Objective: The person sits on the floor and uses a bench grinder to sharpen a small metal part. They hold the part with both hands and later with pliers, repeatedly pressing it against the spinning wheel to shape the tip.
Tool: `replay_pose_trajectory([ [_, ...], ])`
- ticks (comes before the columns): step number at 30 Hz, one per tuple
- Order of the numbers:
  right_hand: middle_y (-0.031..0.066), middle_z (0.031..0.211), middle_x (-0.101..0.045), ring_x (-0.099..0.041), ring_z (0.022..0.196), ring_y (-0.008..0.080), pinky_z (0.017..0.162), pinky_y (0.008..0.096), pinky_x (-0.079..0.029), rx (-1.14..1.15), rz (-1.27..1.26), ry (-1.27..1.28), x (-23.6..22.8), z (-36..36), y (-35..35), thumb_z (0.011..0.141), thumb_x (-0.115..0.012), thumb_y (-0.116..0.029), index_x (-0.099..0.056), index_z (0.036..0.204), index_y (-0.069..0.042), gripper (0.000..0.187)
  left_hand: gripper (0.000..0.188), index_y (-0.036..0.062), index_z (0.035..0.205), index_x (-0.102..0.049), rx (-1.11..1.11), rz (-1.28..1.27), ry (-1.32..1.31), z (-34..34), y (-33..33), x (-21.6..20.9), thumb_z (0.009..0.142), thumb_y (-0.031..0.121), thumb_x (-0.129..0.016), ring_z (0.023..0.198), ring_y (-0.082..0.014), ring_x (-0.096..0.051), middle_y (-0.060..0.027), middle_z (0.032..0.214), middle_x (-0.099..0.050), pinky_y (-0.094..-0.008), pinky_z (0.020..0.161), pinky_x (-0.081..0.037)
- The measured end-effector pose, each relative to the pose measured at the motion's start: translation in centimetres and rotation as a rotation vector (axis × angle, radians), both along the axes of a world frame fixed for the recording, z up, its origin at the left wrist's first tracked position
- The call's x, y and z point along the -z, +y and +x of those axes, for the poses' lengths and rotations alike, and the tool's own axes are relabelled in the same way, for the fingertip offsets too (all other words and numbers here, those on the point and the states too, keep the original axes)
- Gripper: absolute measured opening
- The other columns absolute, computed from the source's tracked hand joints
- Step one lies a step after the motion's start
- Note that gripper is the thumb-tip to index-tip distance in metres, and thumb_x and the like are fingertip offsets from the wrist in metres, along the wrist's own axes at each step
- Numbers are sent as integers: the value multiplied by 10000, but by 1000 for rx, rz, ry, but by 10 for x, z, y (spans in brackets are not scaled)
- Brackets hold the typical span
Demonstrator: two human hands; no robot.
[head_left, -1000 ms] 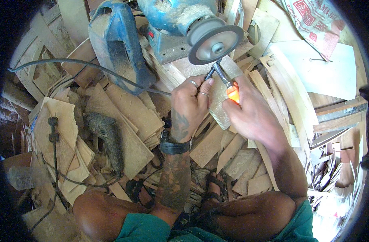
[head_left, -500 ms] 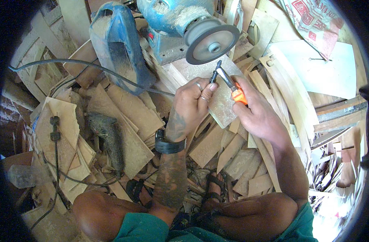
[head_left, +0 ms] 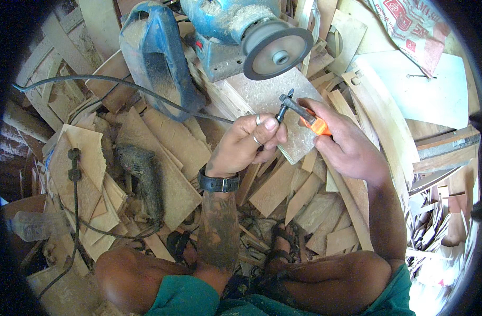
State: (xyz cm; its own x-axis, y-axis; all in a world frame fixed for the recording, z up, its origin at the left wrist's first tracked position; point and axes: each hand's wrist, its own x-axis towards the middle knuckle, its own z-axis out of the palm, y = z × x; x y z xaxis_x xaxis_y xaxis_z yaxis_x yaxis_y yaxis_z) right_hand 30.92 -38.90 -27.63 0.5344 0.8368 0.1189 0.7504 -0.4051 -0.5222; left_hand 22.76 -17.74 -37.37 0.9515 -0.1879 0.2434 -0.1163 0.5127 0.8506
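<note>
Screwdriver w/ orange handle, just 1, right hand fingers wrapped shut on it; left hand fingers pinch 1 small black bit, just below the grinder wheel.

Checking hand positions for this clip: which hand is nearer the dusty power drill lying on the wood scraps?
Left. The left hand is up and to the right of the drill, its wrist closest to it. The right hand is farther right, beyond the left hand, holding an orange-handled tool.

Both hands meet before the grinder disc: left hand pinches a small black bit, right hand grips orange-handled pliers.
</note>
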Motion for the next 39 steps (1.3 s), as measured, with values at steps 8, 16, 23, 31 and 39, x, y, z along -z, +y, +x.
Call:
replay_pose_trajectory([
  [8,310,1064,-618,-602,1033,485,883,537,-457,217,-53,-29,-16,-19,13,913,-547,-142,-501,1198,53,348,330,0,976,-636,-407,112,43,7,-22,-3,1061,301,-531,527,-86,-525,-5,664,-589,-234,508,-440],
  [16,334,935,-619,-620,955,495,830,551,-469,329,-57,-17,-17,-29,27,909,-551,-152,-490,1053,68,270,190,-47,1032,-686,-789,332,50,9,-38,-8,981,135,-667,591,-77,-585,-23,709,-639,-238,539,-472],
  [23,305,934,-620,-620,925,478,820,535,-471,207,23,-99,-8,-20,22,913,-557,-167,-487,1117,60,313,223,-38,1023,-701,-855,448,-80,13,-32,-2,1009,172,-627,569,-81,-571,-41,751,-638,-246,521,-460],
  [31,306,995,-621,-610,977,483,852,544,-460,153,15,-172,0,-9,13,906,-560,-185,-471,1243,37,413,269,-11,945,-675,-667,419,-67,11,-21,1,1042,220,-578,554,-77,-537,-7,686,-599,-249,516,-437],
  [39,299,1028,-638,-622,1001,469,873,531,-478,249,-1,-87,5,0,22,842,-620,-203,-536,1197,37,436,277,-24,1019,-670,-714,290,22,14,-25,-2,1056,223,-551,573,-71,-560,-10,716,-621,-219,514,-454],
])
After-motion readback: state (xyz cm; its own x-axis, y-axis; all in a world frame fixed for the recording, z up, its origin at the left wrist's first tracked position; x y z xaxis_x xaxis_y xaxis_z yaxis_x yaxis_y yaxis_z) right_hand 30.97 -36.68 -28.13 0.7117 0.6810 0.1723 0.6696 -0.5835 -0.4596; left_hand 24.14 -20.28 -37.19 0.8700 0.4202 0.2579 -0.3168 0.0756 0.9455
